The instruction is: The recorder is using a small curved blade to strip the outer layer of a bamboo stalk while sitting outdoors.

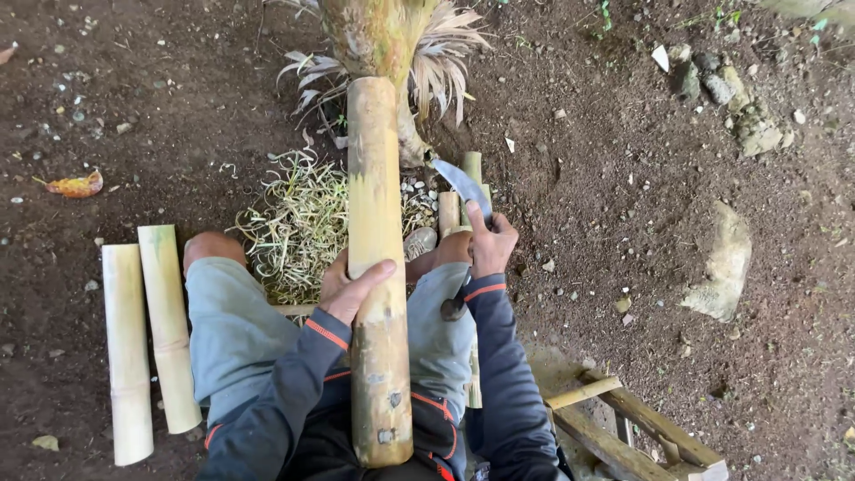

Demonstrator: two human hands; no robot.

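The bamboo pole (pixel 378 267) looks woody, matt and mottled; beside it, the curved knife blade (pixel 463 185) is dull grey metal.

The person wears a dark navy long-sleeved top with a thin orange-red band around each cuff, one just behind the left hand (pixel 349 287) and one just behind the right hand (pixel 490 245). More orange-red piping runs along the seams of the top near the waist and at the left elbow. The sleeves are loose and slightly creased. Below the top are pale grey-blue shorts of a soft, wrinkled cloth that end at the knee. Both hands are bare, with no gloves, rings or watch showing.
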